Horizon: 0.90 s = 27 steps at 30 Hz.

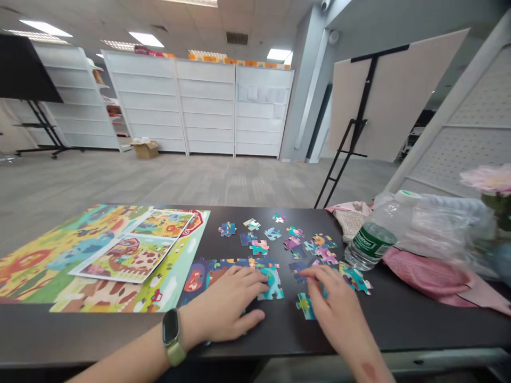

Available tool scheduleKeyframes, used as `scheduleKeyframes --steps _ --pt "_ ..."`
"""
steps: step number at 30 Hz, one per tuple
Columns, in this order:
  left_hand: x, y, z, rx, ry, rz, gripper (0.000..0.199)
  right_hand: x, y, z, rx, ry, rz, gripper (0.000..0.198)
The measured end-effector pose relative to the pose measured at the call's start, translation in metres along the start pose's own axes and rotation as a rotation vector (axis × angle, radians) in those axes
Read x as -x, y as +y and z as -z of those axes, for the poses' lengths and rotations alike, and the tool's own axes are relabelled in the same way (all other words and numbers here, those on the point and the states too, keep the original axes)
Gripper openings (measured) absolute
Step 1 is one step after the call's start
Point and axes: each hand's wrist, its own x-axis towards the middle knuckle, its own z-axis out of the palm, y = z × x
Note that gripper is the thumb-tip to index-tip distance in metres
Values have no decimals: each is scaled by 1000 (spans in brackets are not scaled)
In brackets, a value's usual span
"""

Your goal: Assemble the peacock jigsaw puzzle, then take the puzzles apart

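My left hand (229, 300) lies flat with its fingers apart on a partly joined jigsaw puzzle (273, 282), dark blue and teal with animal pictures. Part of the puzzle is hidden beneath it. To the right, my right hand (333, 298) is over loose puzzle pieces, its fingertips at a dark blue puzzle piece (296, 268). A gap shows between its thumb and fingers, with a bit of teal behind. A green and teal puzzle piece (305, 306) lies just left of that thumb. Several more pieces, such as a pink and teal puzzle piece (260, 247), are scattered beyond both hands.
Brightly coloured finished puzzles (43, 260) and picture sheets (131, 258) cover the table's left side. A water bottle (373, 236) stands right of the pieces, beside a pink cloth bag (427, 276) and clear plastic packaging (451, 229). An easel-mounted board (391, 101) rises behind.
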Motion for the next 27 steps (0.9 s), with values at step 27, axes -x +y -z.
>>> scheduleKeyframes --steps 27 --pt "4 -13 -3 104 256 70 31 -15 34 -13 188 -251 37 55"
